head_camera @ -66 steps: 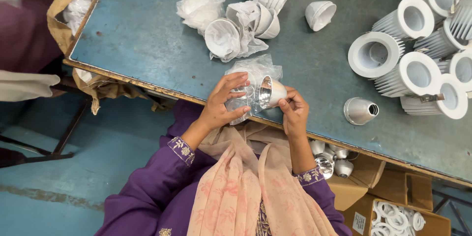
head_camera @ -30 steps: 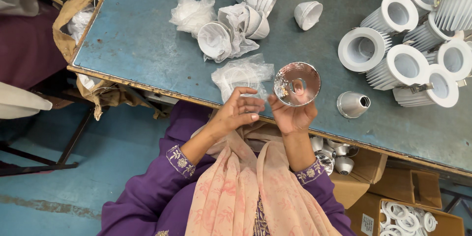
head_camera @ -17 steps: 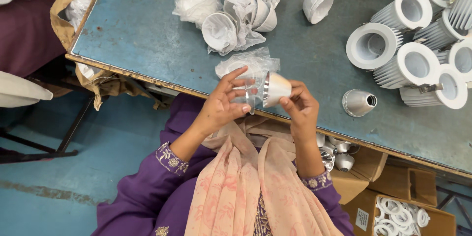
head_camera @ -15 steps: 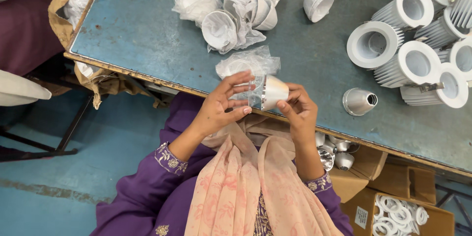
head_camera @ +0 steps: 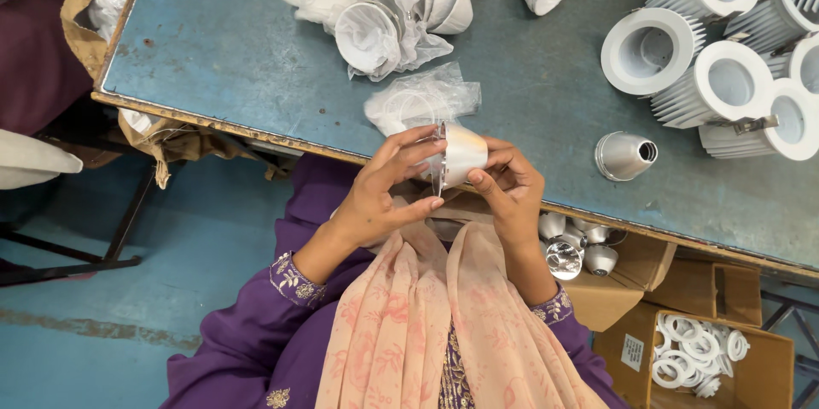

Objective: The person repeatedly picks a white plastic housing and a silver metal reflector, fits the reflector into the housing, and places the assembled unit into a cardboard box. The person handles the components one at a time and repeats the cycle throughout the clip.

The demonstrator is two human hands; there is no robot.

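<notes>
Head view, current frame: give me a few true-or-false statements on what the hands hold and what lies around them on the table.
1. Both the left hand and right hand hold the small white cone-shaped reflector. True.
2. The silver metal cone stands stacked on the reflector. False: it lies apart on the blue-grey metal table, to the right hand's side.
3. The white finned round lamp housings are grouped at the table's right end. True.
4. The crumpled clear plastic bag lies inside the cardboard box of white rings. False: it lies on the table, just beyond the hands.
</notes>
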